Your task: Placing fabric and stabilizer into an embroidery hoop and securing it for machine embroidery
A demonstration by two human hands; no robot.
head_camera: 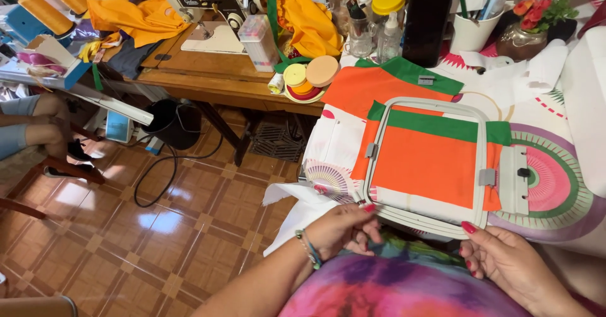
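Note:
A grey rectangular embroidery hoop [481,141] lies on the table in front of me, clamping orange fabric with a green band [424,165]. My left hand [341,230] grips the hoop's near left corner, fingers curled under its edge. My right hand [505,260] touches the hoop's near right corner with the thumb on the frame. A second orange and green fabric piece [379,83] lies just beyond the hoop.
A patterned tablecloth [555,184] covers the table. Behind stand a sewing machine [208,1] on a wooden desk, orange cloth [139,17], thread spools [309,77], a white cup [470,33] and flowers [533,14]. Another person's arm [31,121] shows at the left over the tiled floor [145,228].

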